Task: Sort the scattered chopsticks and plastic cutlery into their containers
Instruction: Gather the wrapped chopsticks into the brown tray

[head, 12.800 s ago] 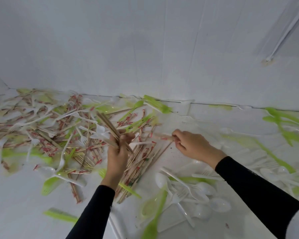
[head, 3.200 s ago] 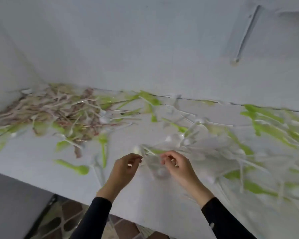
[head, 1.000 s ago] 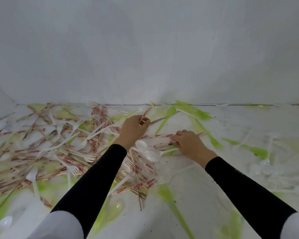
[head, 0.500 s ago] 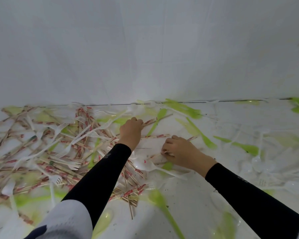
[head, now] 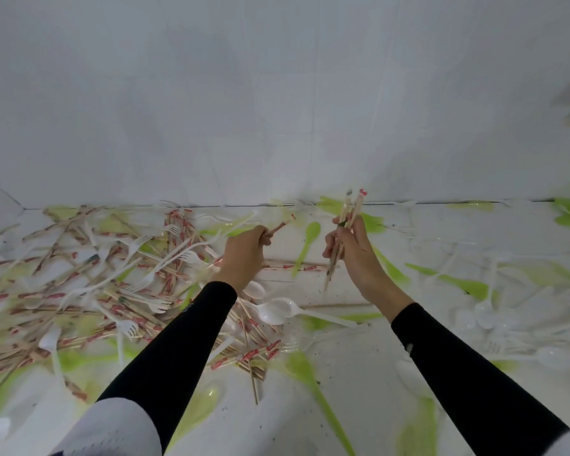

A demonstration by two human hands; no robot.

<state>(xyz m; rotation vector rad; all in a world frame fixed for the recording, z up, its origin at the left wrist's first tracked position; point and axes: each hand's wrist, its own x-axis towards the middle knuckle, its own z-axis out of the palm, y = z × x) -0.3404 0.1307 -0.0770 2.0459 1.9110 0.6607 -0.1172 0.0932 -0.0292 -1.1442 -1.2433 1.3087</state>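
Right grip [head: 352, 255] is closed on a chopstick bundle [head: 354, 205], held clear of the surface [head: 359, 373]. Long axis is near upright: red-printed ends up toward the wall [head: 277, 110], bare tips down past the palm. My read is that it's the collector, so sticks line up for one drop. Left grip [head: 244, 255] is curled round a single chopstick [head: 278, 227], axis pointing up-right toward the bundle, likely to be passed across. The pile [head: 79, 291] lies crisscross at left, mixed with forks [head: 128, 327] and spoons [head: 277, 311]. No containers in view.
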